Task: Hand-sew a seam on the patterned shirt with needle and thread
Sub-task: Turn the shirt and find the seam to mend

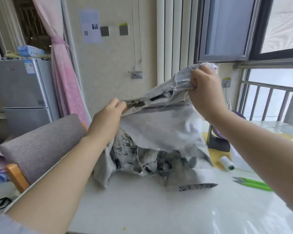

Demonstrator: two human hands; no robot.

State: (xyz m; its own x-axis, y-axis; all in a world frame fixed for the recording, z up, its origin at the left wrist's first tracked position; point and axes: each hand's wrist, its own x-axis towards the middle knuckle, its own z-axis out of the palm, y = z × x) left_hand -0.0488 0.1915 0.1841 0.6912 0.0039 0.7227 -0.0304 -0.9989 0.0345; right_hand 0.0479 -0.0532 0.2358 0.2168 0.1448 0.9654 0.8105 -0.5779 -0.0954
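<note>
I've got both hands up over the white table (pixel 142 208), w/ the patterned shirt (pixel 159 125) stretched between them, pale side toward me. L hand (pixel 108 115) pinches a dark-patterned edge strip. R hand (pixel 205 88) sits higher & to the right, fisted round a bunch of fabric. The rest of the shirt hangs down & heaps on the table. Can't confirm the needle: there's a thin glint by the R fingers, too small to tell. White thread spool (pixel 227 163) lies just right of the heap, green snips (pixel 254 183) nearer me. Grey chair (pixel 41 146) at left.
</note>
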